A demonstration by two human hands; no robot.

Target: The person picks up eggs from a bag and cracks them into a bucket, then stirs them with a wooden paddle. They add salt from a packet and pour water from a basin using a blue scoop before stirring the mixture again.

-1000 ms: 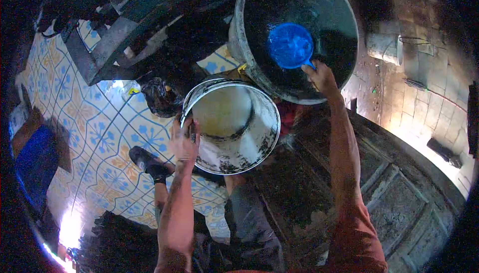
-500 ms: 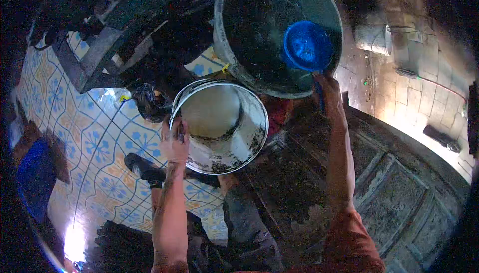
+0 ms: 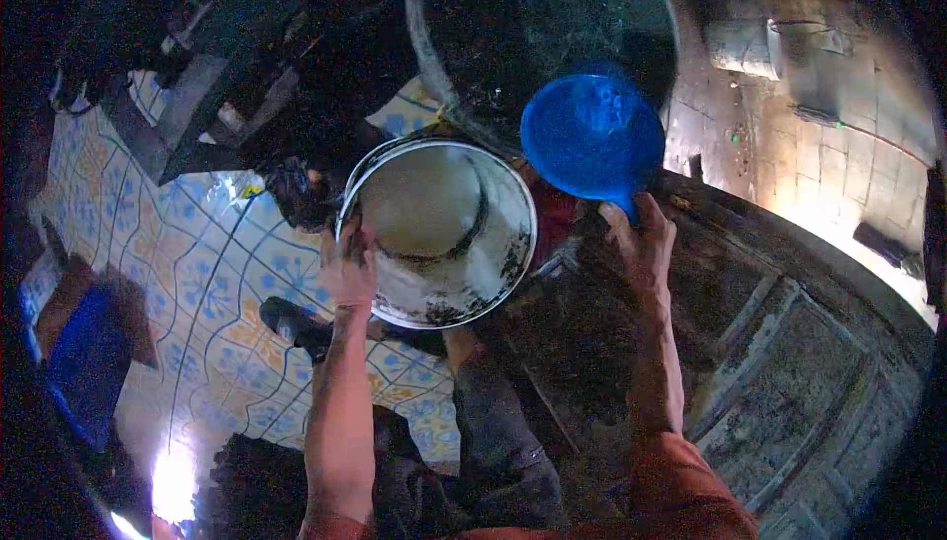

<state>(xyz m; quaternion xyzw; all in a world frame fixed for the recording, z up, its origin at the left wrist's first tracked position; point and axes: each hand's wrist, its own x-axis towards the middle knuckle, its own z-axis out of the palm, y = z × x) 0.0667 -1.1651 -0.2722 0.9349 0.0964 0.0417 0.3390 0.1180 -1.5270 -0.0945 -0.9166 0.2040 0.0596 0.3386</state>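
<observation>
My left hand (image 3: 349,262) is closed on the left rim of a white bucket (image 3: 483,279), which has dark stains inside and a cloudy, tan content at its bottom. In my right hand (image 3: 643,234) is the handle of a blue dipper (image 3: 590,138). The dipper's bowl is over the near edge of a large dark tub (image 3: 430,57), to the upper right of the bucket, and seems to have water in it. Dark water shows inside the tub.
Patterned floor tiles (image 3: 232,293) lie at the left, with a blue object (image 3: 91,367) at the far left. A worn panelled wooden surface (image 3: 789,392) is at the lower right. A dark plastic bag (image 3: 296,190) sits left of the bucket.
The blue dipper has come up out of the tub toward me and the bucket, held by my right hand. My left hand has stayed on the bucket rim.
</observation>
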